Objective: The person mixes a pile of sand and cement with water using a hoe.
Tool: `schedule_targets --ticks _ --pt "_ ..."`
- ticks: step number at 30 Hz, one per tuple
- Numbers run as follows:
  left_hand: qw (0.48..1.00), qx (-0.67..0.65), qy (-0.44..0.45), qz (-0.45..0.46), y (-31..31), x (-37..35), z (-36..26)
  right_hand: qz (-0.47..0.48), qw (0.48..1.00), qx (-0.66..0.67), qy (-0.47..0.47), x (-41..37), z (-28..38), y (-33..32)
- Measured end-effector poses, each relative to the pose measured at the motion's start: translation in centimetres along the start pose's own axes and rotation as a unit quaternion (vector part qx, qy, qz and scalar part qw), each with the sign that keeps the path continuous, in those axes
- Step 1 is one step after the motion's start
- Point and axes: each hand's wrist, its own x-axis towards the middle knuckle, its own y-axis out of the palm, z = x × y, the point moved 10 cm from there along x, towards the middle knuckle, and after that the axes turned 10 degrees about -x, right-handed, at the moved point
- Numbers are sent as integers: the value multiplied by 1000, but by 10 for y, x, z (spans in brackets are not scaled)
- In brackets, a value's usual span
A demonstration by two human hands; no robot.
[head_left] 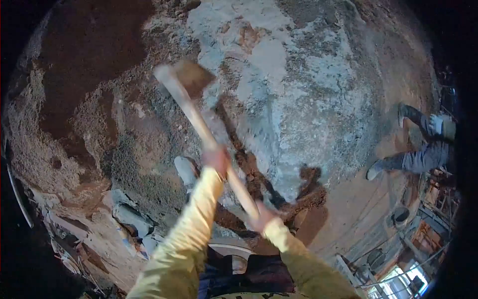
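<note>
Both my hands grip the pale wooden handle of a hoe [191, 113], which slants from upper left to lower right. My left hand [216, 160] is closed round the middle of the handle. Lower down, near the handle's end, my right hand [263, 218] is wrapped round it too. The hoe's broad blade [195, 78], blurred by motion, is over the ground at the upper left. Beneath and beyond it spreads a heap of grey powder [313, 99] mixed with brown, gravelly soil [149, 134]. My shoe [186, 170] shows beside my left forearm.
Another person's legs [423, 154] stand at the right edge of the heap. Grey sacks or sheets [130, 215] lie crumpled at the lower left. A dark round container [400, 215] sits at the lower right, near boards and other clutter. Dark, wet-looking soil [89, 60] covers the upper left.
</note>
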Motion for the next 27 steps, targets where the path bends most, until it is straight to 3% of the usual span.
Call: schedule_targets --ticks 1,2,3,4,6,9,11,12,14,19,22,25,27 --pt "999 -36 27 1 9 29 -41 9 1000 -18 -13 19 46 -35" --pt "999 8 23 24 20 63 -72 -83 992 24 -94 47 86 -63" --pt "998 2 60 -19 27 93 -96 -161 974 35 -153 69 115 -86" --pt "995 83 58 6 40 124 -102 -143 976 91 -134 94 132 -99" --pt "960 269 64 -36 57 152 -97 -140 964 187 -124 101 160 -138" --pt "960 253 54 -106 71 145 -85 -198 958 167 -122 104 142 -140" --pt "959 259 41 -113 69 132 -78 -135 967 203 -70 90 130 -123" --pt "959 264 30 -96 69 126 -69 -110 968 223 -44 75 126 -118" --pt "959 278 8 -52 77 114 -51 -151 972 167 -63 56 119 -116" --pt "946 323 -7 30 104 62 -6 -127 953 274 -18 3 70 -92" --pt "920 384 10 74 127 17 34 -161 951 262 40 -19 4 -64" --pt "884 452 29 114 134 -29 79 -72 940 315 110 -77 -17 -54" --pt "860 487 34 147 134 -46 102 -86 947 292 100 -86 -29 -46"
